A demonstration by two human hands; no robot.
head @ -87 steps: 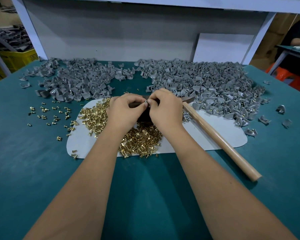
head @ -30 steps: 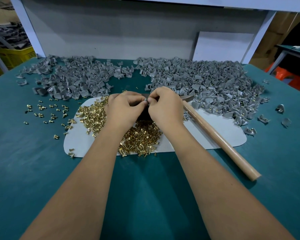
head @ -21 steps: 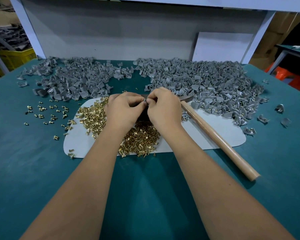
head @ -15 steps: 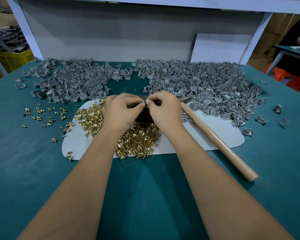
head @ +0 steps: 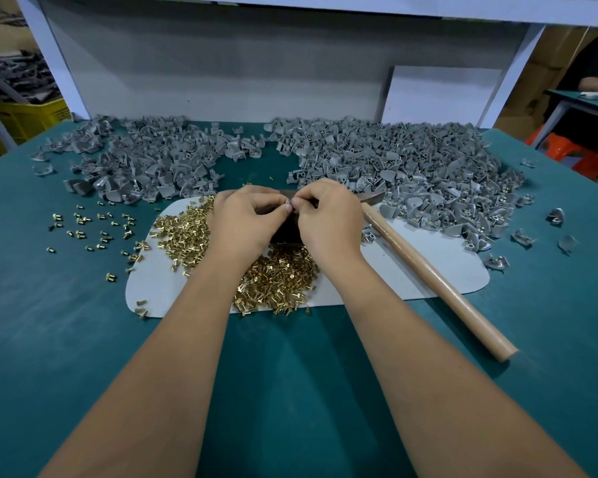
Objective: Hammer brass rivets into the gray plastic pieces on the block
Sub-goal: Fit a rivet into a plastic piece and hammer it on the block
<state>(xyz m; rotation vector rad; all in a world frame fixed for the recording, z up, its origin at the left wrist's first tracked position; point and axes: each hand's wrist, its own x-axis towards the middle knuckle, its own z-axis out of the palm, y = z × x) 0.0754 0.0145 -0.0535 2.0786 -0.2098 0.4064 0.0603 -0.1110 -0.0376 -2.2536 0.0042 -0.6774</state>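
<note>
Both hands are up over the dark block (head: pixel 285 229) in the middle of the bench, the left hand (head: pixel 246 219) and the right hand (head: pixel 328 219) meeting fingertip to fingertip, and between them they pinch something tiny and grey, by the look of it one plastic piece (head: pixel 288 202) with a rivet being seated; the rivet itself is too small to make out. I'd say this is the fitting step, before any blow. To do it well, the rivet wants to sit straight in its hole and the piece flat on the block, with fingers drawn back before the hammer comes. That hammer (head: pixel 428 274) lies untouched just to the right, wooden handle angled toward the near edge, head tucked behind the right hand. Loose brass rivets (head: pixel 280 281) are heaped on the pale mat (head: pixel 411 267) under the wrists, with a scatter more (head: pixel 97 225) off to the left on the green table (head: pixel 290 374). Behind, two great drifts of grey plastic pieces, one left (head: pixel 145 160) and one right (head: pixel 411 167); some on the right show brass, so likely done. A grey backboard (head: pixel 221 63) closes off the bench, a yellow crate (head: pixel 25 119) stands far left, and an orange stool (head: pixel 573 153) far right.
</note>
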